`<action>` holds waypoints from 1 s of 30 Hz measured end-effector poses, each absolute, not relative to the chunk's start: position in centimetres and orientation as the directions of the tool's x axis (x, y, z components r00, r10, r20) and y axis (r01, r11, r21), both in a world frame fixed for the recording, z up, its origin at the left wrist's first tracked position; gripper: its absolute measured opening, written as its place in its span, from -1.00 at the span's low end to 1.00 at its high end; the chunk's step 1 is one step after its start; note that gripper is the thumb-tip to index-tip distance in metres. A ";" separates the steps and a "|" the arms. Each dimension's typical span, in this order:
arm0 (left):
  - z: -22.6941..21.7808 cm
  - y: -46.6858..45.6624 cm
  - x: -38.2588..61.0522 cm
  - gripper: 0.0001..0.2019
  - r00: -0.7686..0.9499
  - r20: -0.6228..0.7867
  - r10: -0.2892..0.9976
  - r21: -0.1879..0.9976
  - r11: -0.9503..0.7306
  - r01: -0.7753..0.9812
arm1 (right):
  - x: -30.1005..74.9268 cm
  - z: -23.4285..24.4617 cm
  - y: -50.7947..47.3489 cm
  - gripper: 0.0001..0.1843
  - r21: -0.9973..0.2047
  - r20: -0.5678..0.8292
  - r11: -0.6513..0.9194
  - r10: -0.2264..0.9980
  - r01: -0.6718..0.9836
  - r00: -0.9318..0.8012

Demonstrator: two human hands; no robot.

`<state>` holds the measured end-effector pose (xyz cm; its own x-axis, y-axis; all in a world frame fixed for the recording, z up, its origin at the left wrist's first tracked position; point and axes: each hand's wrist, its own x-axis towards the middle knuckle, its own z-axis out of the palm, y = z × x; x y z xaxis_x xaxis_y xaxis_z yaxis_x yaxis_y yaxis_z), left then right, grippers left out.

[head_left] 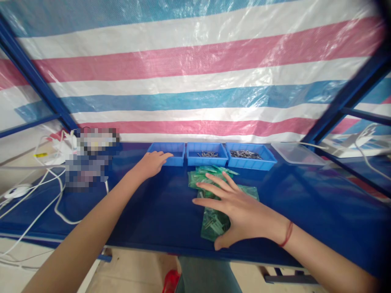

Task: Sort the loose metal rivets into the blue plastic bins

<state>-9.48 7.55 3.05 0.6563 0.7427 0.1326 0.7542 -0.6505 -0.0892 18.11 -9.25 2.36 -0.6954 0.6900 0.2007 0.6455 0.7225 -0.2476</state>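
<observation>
Three blue plastic bins stand in a row at the back of the blue table. At the left bin (177, 161), my left hand (152, 163) hooks its bent fingers over the near left rim; the fingertips are partly hidden. Loose metal screws (209, 154) lie in the middle bin (207, 161), and a fuller heap of metal pieces (244, 154) fills the right bin (252, 163). My right hand (236, 207) is spread wide over several green plastic bags (210, 224), with long thin pieces showing through. Whether its palm touches the bags I cannot tell.
A clear plastic tray or lid (297, 154) lies right of the bins. White cables (59, 207) tangle at the left, beside blurred-out items (88, 171). Blue frame posts (342, 89) and a striped tarp (195, 97) enclose the back.
</observation>
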 end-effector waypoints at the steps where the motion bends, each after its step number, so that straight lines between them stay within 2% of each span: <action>1: 3.0 7.8 -9.5 -0.62 0.660 0.126 0.741 -0.082 -0.655 0.751 | 18.4 1.9 -9.0 -0.07 -0.228 0.208 0.714 0.700 0.662 -0.683; 5: 3.0 8.1 -9.5 -0.63 0.679 0.131 0.722 -0.057 -0.679 0.732 | 19.3 0.9 -7.9 -0.12 -0.157 0.237 0.686 0.725 0.711 -0.647; 8: 3.4 7.0 -8.9 -0.63 0.674 0.316 0.667 -0.036 -0.702 0.711 | 19.3 0.8 -7.1 -0.17 -0.114 0.249 0.664 0.739 0.739 -0.626; 10: 3.7 5.6 -8.1 -0.62 0.655 0.463 0.597 -0.003 -0.738 0.674 | 19.2 0.8 -6.6 -0.19 -0.107 0.259 0.650 0.749 0.752 -0.610; 12: 3.9 3.9 -6.8 -0.65 0.672 0.542 0.505 0.032 -0.811 0.584 | 19.0 0.6 -6.2 -0.19 -0.117 0.273 0.641 0.755 0.759 -0.596; 15: 3.7 1.6 -4.1 -0.63 0.770 0.521 0.370 0.092 -0.920 0.380 | 18.9 0.2 -5.8 -0.19 -0.132 0.295 0.631 0.762 0.765 -0.577; 20: 1.4 -0.6 -0.4 -0.32 0.851 0.466 0.244 0.211 -0.964 0.160 | 18.8 -0.4 -5.7 -0.22 -0.172 0.317 0.606 0.781 0.776 -0.539; 23: -0.2 -0.9 0.2 -0.26 0.844 0.473 0.254 0.225 -0.961 0.163 | 18.7 -0.4 -5.7 -0.22 -0.217 0.331 0.594 0.792 0.775 -0.514; 30: -1.6 -0.9 -0.4 -0.22 0.803 0.514 0.301 0.209 -0.952 0.224 | 18.9 -0.9 -5.2 -0.48 -0.229 0.394 0.608 0.772 0.761 -0.499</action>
<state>-0.35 -0.86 -1.60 0.8033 0.3014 0.5137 0.2235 -0.9520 0.2091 18.95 -5.18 -0.89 -0.4986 0.7724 0.3935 0.7605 0.6076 -0.2290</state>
